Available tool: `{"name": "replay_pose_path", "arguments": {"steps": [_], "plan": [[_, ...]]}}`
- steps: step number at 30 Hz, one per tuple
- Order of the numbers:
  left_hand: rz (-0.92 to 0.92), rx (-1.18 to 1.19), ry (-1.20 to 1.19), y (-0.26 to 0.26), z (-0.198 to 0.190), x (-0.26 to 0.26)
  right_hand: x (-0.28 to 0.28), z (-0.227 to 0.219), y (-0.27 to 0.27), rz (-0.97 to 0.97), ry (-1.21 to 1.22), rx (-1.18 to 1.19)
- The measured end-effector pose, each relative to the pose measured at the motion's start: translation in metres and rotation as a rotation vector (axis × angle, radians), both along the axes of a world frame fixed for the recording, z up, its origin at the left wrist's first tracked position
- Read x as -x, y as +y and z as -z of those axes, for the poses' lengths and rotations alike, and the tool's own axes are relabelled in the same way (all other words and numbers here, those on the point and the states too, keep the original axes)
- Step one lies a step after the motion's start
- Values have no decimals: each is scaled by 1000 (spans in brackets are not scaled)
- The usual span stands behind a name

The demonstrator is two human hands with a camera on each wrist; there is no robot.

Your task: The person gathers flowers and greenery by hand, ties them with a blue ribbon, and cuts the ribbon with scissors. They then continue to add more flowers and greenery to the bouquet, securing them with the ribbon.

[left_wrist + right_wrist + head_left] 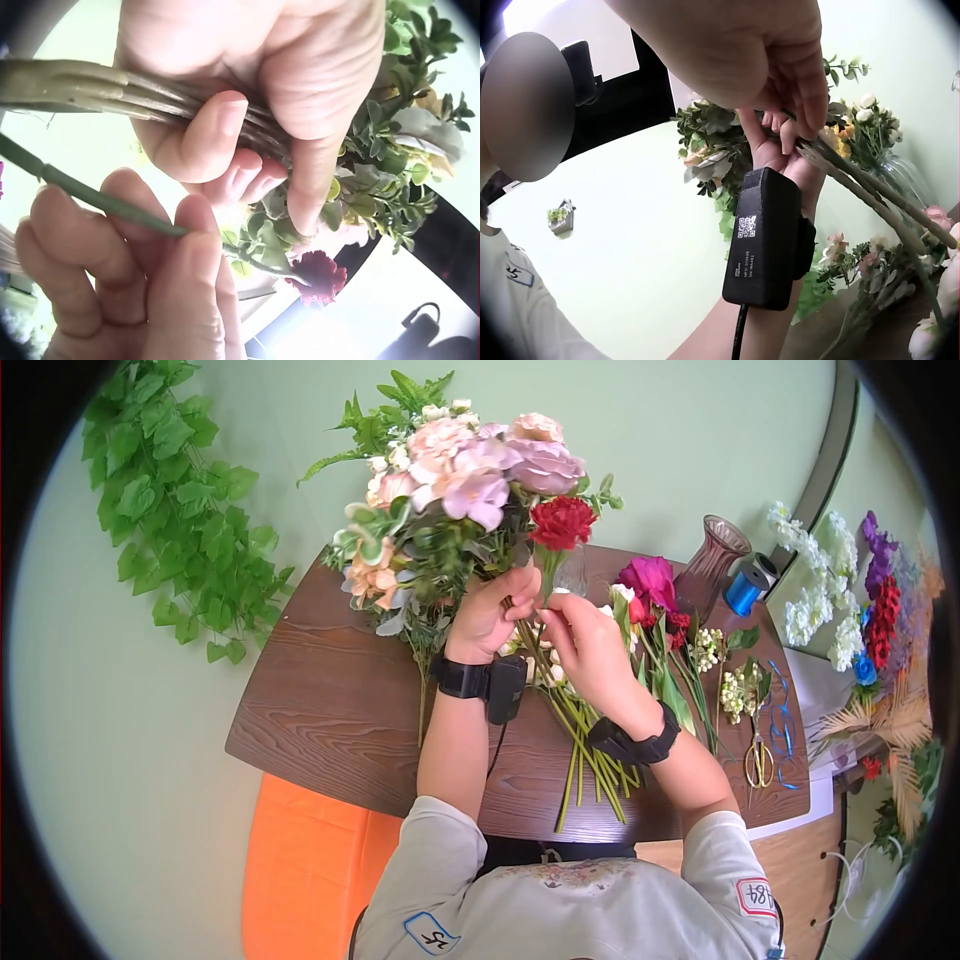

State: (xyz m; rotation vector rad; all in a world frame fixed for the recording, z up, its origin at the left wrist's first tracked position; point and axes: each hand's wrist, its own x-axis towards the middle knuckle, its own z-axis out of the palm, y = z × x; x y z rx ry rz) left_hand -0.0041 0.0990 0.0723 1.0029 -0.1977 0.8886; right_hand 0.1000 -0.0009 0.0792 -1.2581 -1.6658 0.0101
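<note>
The left hand [484,618] grips a bundle of stems [150,97] below a bouquet of pink, lilac and peach flowers [440,460]; its fingers curl round the stems in the left wrist view. Beside it, the right hand [592,650] pinches the green stem [112,204] of a red carnation [562,522] between thumb and fingers. The carnation's head stands at the bouquet's right side. Long green stem ends [590,760] fan out below the hands. In the right wrist view the right hand [742,52] partly hides the left hand's fingers.
On the brown table [320,690], loose flowers [652,582], gold-handled scissors [759,762], a blue ribbon spool [743,592] and a glass vase [712,555] lie or stand at the right. Leafy vines [180,510] hang at the left; an orange cover [300,860] is below.
</note>
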Motion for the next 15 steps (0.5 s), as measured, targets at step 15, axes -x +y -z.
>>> {"name": "replay_pose_path", "arguments": {"steps": [15], "plan": [[-226, 2, 180, 5, 0, -4, -24, -12, -15, 131, 181, -118]]}}
